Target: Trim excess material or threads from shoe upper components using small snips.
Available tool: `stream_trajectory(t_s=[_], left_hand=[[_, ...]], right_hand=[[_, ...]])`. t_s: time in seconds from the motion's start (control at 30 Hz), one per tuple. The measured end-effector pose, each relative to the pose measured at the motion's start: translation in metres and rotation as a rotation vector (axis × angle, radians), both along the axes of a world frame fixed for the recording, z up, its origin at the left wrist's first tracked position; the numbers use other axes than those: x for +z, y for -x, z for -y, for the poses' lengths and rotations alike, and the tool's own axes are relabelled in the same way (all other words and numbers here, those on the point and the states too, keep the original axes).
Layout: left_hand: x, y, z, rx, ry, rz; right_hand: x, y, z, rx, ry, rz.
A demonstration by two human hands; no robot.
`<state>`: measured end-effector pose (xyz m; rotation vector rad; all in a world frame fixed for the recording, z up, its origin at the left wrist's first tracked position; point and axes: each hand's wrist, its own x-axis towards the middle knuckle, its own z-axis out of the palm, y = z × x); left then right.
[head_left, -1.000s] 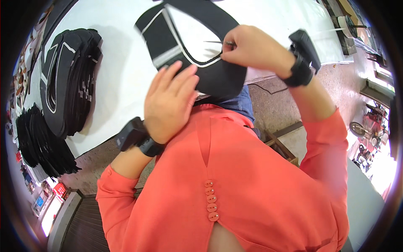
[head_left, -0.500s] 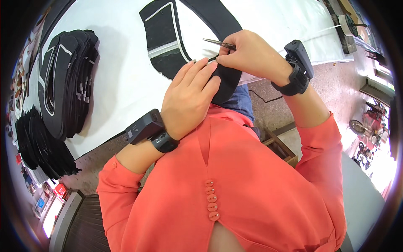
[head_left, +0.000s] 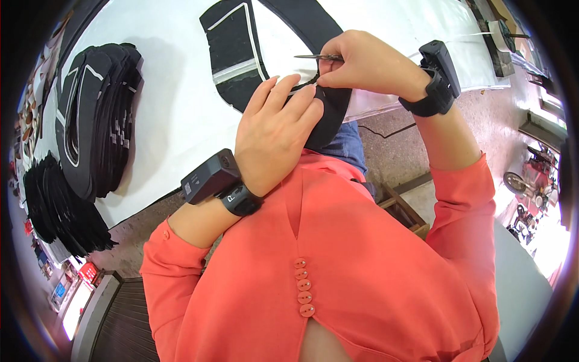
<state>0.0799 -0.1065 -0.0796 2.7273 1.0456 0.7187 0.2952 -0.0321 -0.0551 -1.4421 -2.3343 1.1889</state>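
Observation:
A curved, U-shaped black fabric piece (head_left: 232,84) lies at the table's front edge, a narrow white strip (head_left: 254,39) running along its inner side. My left hand (head_left: 274,130) rests on the near bend of it, fingers stretched and slightly apart. Just right of those fingertips, my right hand (head_left: 362,66) is closed, with thumb and forefinger at the inner edge of the bend. It also grips a slim pointed metal tool (head_left: 307,57), its tip toward the left; the rest of the tool is hidden in the hand. What the fingertips pinch is too small to make out.
On the left of the white-covered table (head_left: 169,108) stands a thick stack of similar black pieces (head_left: 99,127). A bundle of black strips (head_left: 63,208) hangs over the edge below it. A thread spool (head_left: 500,35) sits at the far right, and a wooden frame (head_left: 404,208) stands below the table.
My right hand has moved slightly up and right, and the metal tool now lies more level. My left fingers have shifted a little up and right along the bend.

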Motion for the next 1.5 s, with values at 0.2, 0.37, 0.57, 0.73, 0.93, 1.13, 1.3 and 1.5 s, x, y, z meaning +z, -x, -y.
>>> stream_trajectory(t_s=[0.2,0.37,0.57,0.73,0.93,1.13,1.3,1.5], left_hand=[[0.002,-0.004,-0.001,0.002,-0.034,-0.012],[0.003,-0.006,-0.004,-0.026,0.062,0.017],[0.004,-0.011,-0.002,0.013,0.019,-0.014],[0.0,-0.014,-0.005,0.017,-0.04,-0.016],[0.006,-0.017,-0.004,0.004,0.045,-0.022],[0.007,0.015,0.022,-0.046,0.161,-0.015],[0.014,0.052,0.023,0.014,0.217,-0.039],[0.015,0.065,0.008,0.03,0.106,-0.043]], right_hand=[[0.006,0.001,-0.011,0.075,0.034,0.056],[0.011,-0.001,-0.019,0.098,0.032,0.078],[0.013,-0.002,-0.03,0.158,0.018,0.094],[0.017,0.002,-0.035,0.168,0.015,0.14],[0.024,0.009,-0.045,0.218,0.099,0.259],[0.017,0.005,-0.034,0.146,0.066,0.17],[-0.001,0.008,-0.006,0.079,-0.062,0.026],[0.006,0.048,0.043,-0.286,0.067,0.031]])
